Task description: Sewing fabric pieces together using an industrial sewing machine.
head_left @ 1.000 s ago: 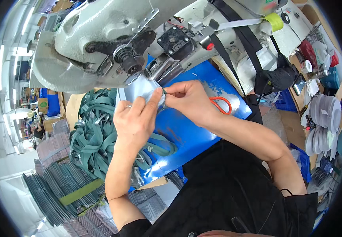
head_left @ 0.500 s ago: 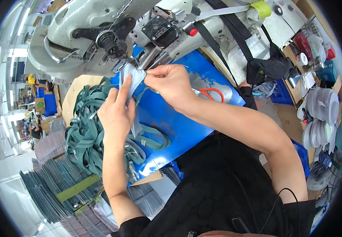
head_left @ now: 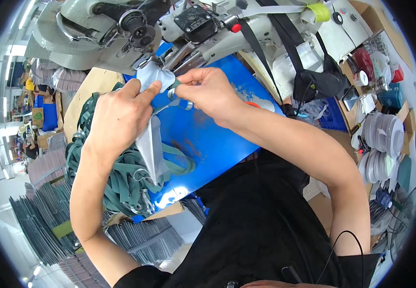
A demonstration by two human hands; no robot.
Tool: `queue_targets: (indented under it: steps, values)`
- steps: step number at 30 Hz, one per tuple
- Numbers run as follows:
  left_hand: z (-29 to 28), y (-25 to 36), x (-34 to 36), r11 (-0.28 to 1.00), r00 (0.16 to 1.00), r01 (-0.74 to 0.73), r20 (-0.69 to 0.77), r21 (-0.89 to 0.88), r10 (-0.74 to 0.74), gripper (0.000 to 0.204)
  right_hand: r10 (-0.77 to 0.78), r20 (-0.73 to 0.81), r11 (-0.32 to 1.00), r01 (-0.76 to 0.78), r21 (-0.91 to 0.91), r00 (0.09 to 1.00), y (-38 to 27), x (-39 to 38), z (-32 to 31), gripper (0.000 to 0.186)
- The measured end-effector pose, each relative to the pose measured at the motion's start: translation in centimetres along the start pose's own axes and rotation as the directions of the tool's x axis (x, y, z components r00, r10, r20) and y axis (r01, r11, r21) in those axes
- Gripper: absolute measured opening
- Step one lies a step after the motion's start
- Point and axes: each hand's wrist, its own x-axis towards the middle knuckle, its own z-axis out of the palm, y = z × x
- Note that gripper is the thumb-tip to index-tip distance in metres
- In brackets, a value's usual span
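From here: 2 hands, 1 sewing machine (head_left: 143,33), 1 pale cloth (head_left: 155,77) at its near side, over the blue worktop (head_left: 208,139). Left hand (head_left: 121,113) bunched, fingers pressed on cloth; right hand (head_left: 213,93) pinching 1 green strap (head_left: 174,87). Strap pile (head_left: 124,177) at left, too tangled to count

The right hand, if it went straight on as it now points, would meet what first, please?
The right hand would probably meet the pale cloth just to its left, though depth is unclear.
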Motion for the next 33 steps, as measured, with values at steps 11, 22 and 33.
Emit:
queue_targets:
  steps: [11,22,33]
  values:
    - [0.6,2.5,1.4,0.992,0.997,0.065,0.023,0.113,-0.068,0.036,0.044,-0.059,0.993,-0.037,0.113,0.997,0.8,1.1,0.3,0.016]
    - [1.3,3.8,1.4,0.976,0.979,0.202,-0.004,0.081,-0.203,0.041,0.080,-0.048,0.988,-0.072,0.139,0.996,0.8,1.2,0.3,0.019]
    - [4.0,6.9,3.1,0.934,0.914,0.354,-0.196,-0.044,-0.356,0.023,0.077,-0.075,0.977,-0.060,0.207,0.994,1.4,0.7,0.3,0.023]
